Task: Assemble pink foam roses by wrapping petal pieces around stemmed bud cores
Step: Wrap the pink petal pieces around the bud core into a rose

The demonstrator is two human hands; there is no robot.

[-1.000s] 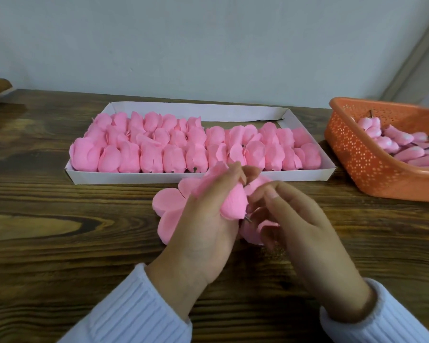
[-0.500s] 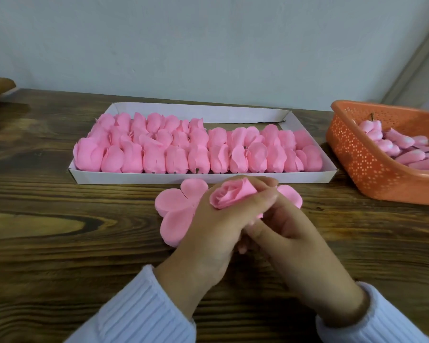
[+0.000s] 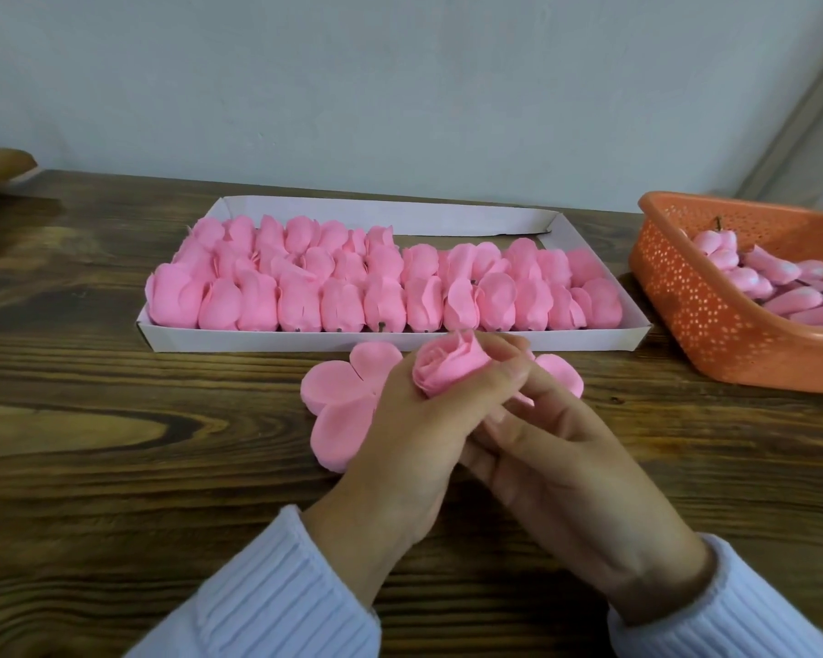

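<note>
A pink foam rose [image 3: 449, 364] stands wrapped into a tight bloom, face up, in front of the white tray. My left hand [image 3: 414, 439] is closed around its sides, thumb and fingers pinching the petals. My right hand [image 3: 556, 458] sits just under and behind it, fingers curled at the rose's base; the stem is hidden. A flat stack of pink petal pieces [image 3: 338, 396] lies on the table beneath both hands, one lobe showing at the right [image 3: 561, 375].
A white cardboard tray [image 3: 400, 341] holds rows of finished pink roses. An orange perforated basket [image 3: 713, 320] at the right holds stemmed bud cores [image 3: 751, 273]. The dark wooden table [image 3: 115, 467] runs to a pale wall behind.
The loose petals in my left hand have been drawn up and closed around the bud into a bloom. My right hand moved in under the left. The last half second shows little movement.
</note>
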